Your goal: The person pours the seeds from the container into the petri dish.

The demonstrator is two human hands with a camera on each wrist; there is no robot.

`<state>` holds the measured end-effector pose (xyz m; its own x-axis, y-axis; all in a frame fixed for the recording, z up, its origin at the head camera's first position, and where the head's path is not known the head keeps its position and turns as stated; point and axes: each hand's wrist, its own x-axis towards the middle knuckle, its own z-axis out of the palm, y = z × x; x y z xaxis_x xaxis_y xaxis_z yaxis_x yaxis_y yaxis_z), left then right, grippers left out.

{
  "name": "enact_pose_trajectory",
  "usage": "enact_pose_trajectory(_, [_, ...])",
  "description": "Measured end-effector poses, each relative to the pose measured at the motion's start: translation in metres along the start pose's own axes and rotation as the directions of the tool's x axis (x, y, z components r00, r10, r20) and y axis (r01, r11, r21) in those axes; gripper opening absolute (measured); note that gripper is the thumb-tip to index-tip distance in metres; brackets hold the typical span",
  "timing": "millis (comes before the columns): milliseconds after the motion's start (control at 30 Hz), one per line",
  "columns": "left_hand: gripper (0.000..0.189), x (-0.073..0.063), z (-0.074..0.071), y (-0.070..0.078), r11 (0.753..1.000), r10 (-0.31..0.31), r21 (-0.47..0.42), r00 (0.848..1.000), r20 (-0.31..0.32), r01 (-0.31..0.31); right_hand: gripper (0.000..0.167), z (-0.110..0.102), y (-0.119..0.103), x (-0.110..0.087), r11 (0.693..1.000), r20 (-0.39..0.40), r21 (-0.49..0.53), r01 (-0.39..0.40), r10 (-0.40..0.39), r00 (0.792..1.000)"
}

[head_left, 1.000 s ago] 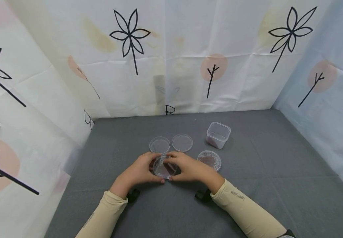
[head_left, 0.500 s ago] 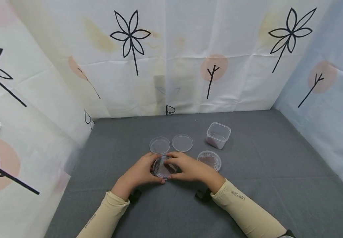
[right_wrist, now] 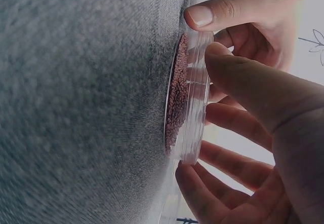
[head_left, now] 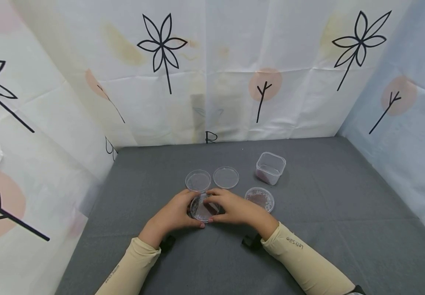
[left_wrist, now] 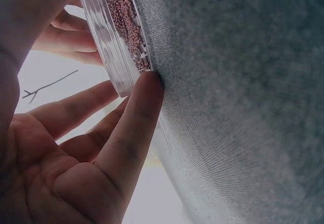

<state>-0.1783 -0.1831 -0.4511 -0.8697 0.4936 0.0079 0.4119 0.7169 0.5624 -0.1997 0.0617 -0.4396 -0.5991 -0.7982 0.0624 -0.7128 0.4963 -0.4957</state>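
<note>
Both hands hold a clear round petri dish [head_left: 198,211] on the grey cloth, seen from above in the head view. My left hand [head_left: 175,211] curves round its left side, thumb at the near edge. From the right, my right hand [head_left: 234,207] grips the rim, its thumb near the left one and its fingers reaching over the top. In the left wrist view, small reddish-brown grains [left_wrist: 126,24] lie inside the dish, low against the cloth. The right wrist view has the dish's lid [right_wrist: 195,102] between the right thumb and fingers; whether it is fully seated I cannot tell.
Two clear round dishes or lids, one at left [head_left: 198,180] and one at right [head_left: 226,177], lie just behind the hands. A petri dish of grains [head_left: 259,198] sits by the right wrist. Behind it stands a square plastic tub [head_left: 270,168] with grains inside. Patterned cloth walls [head_left: 230,106] surround the table.
Over the last second the left forearm has shifted slightly to the right. Both hands stay round the same petri dish, and the other things keep their places.
</note>
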Motion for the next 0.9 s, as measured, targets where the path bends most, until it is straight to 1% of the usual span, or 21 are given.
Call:
enact_pose_trajectory(267, [0.091,-0.001,0.000,0.002,1.000,0.001,-0.012,1.000,0.006,-0.001,0.050,-0.001,0.003,-0.002,1.000,0.008,0.001,0.017,-0.017,1.000])
enact_pose_trajectory(467, [0.091,-0.002,-0.001,0.005,1.000,0.014,0.003,1.000,0.006,-0.014,0.049,-0.003,0.006,-0.003,1.000,0.009,0.008,0.024,-0.024,1.000])
enact_pose_trajectory(633, [0.096,-0.003,-0.002,0.005,1.000,0.016,-0.001,1.000,0.010,-0.016,0.051,-0.012,0.010,-0.006,0.999,0.010,0.033,-0.001,0.000,1.000])
enact_pose_trajectory(767, [0.097,-0.002,-0.002,0.006,1.000,0.005,-0.016,1.000,0.008,-0.005,0.052,-0.027,0.016,-0.011,0.999,-0.046,0.040,-0.024,0.026,0.999])
enact_pose_trajectory(900, [0.097,-0.002,-0.002,0.006,1.000,-0.001,-0.023,1.000,-0.001,0.001,0.049,-0.042,0.026,-0.018,0.997,-0.118,0.042,-0.058,0.062,0.991])
